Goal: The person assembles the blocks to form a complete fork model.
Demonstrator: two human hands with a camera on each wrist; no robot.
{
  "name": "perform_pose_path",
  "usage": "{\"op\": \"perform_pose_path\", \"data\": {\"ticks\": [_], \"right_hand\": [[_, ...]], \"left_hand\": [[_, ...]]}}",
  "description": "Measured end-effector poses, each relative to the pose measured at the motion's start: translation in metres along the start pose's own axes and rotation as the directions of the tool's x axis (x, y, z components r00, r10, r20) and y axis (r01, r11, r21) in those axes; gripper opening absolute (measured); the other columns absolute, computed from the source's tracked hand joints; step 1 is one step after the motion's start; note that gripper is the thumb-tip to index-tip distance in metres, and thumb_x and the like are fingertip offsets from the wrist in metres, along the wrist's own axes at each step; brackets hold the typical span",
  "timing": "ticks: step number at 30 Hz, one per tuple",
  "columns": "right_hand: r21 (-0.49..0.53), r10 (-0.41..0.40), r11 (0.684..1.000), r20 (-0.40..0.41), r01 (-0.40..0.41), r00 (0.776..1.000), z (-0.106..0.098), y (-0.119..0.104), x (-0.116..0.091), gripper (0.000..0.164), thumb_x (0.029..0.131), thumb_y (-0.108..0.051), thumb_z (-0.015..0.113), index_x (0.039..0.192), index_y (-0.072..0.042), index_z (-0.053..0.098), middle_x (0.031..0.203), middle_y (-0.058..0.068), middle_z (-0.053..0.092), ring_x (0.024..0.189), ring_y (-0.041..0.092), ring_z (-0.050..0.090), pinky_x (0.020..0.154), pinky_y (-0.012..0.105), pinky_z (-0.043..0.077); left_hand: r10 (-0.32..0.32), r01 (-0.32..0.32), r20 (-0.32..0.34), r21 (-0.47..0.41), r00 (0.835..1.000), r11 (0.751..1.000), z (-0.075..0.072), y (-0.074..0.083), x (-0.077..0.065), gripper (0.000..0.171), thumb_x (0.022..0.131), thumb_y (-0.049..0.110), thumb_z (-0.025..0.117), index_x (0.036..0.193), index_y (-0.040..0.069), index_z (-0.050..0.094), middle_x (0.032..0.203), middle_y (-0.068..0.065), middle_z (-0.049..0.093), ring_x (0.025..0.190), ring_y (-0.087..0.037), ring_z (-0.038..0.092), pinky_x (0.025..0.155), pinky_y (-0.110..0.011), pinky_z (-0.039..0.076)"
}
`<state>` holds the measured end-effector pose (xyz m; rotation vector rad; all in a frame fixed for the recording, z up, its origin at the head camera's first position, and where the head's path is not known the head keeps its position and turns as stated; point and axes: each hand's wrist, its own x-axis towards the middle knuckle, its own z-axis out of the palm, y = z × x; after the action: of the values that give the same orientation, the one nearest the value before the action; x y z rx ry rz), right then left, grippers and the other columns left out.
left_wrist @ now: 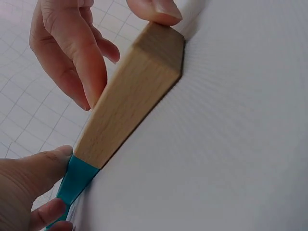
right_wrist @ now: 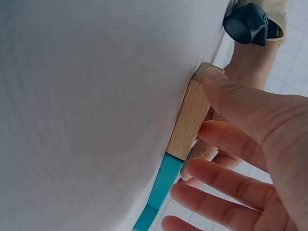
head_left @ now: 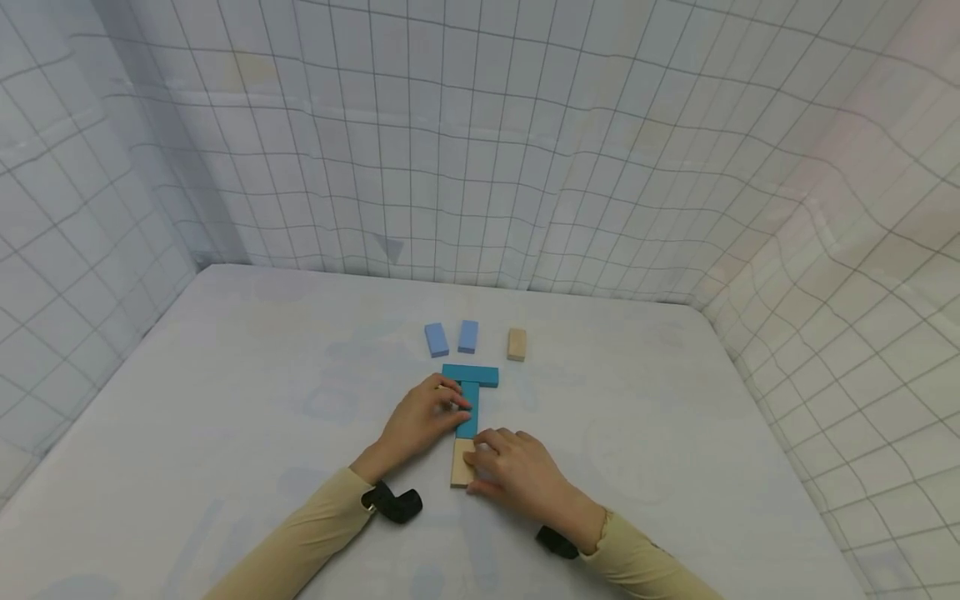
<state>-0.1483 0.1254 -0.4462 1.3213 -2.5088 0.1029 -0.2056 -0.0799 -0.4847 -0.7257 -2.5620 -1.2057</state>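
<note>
In the head view, a teal block (head_left: 469, 398) lies lengthwise below a crosswise teal block (head_left: 480, 373), forming a T. A natural wood block (head_left: 461, 475) continues the stem at its near end, its end against the teal one. My left hand (head_left: 423, 417) comes from the left and pinches the stem's teal block between thumb and fingers. My right hand (head_left: 521, 471) holds the wood block, thumb at its near end and index finger on its top. The right hand's other fingers (right_wrist: 221, 202) spread loosely beside the blocks in the right wrist view.
Beyond the T lie two light blue blocks, the left one (head_left: 437, 340) slightly turned and the other (head_left: 468, 337) beside it. A small wood block (head_left: 517, 344) stands to their right. White cloth covers the table (head_left: 660, 417); gridded curtains (head_left: 480, 150) enclose it.
</note>
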Motion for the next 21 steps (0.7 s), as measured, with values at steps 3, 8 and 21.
{"op": "perform_pose_path", "data": {"ticks": [3,8,21], "right_hand": [[-0.009,0.002,1.0,-0.016,-0.003,1.0,-0.0005,-0.0003,-0.0001,0.033,0.079,-0.045,0.075,0.101,-0.021,0.074,0.104,-0.001,0.06,0.09,0.014,0.058,0.068,0.03,0.049],[-0.028,0.011,1.0,-0.025,-0.011,1.0,0.0003,-0.0004,-0.0002,0.033,0.078,-0.047,0.075,0.098,-0.021,0.074,0.101,-0.002,0.06,0.087,0.013,0.058,0.067,0.03,0.048],[-0.068,0.027,0.997,-0.014,-0.028,1.0,-0.0015,-0.0008,-0.0008,0.032,0.078,-0.05,0.074,0.094,-0.022,0.075,0.086,-0.007,0.062,0.073,0.01,0.056,0.06,0.024,0.04]], "left_hand": [[0.101,-0.102,0.021,0.049,0.995,0.994,-0.001,-0.0005,0.0013,0.007,0.083,0.016,0.075,0.09,0.015,0.076,0.104,0.002,0.063,0.096,-0.016,0.056,0.08,-0.032,0.047],[0.164,-0.169,0.055,0.092,0.985,0.981,-0.0021,-0.0006,0.0022,0.01,0.085,0.014,0.074,0.094,0.014,0.076,0.096,0.006,0.066,0.095,-0.014,0.054,0.084,-0.032,0.046],[0.147,-0.152,0.206,0.011,0.968,0.988,-0.0101,-0.0091,-0.0027,0.029,0.087,0.031,0.07,0.113,0.016,0.072,0.114,0.006,0.061,0.114,-0.017,0.049,0.097,-0.037,0.038]]}}
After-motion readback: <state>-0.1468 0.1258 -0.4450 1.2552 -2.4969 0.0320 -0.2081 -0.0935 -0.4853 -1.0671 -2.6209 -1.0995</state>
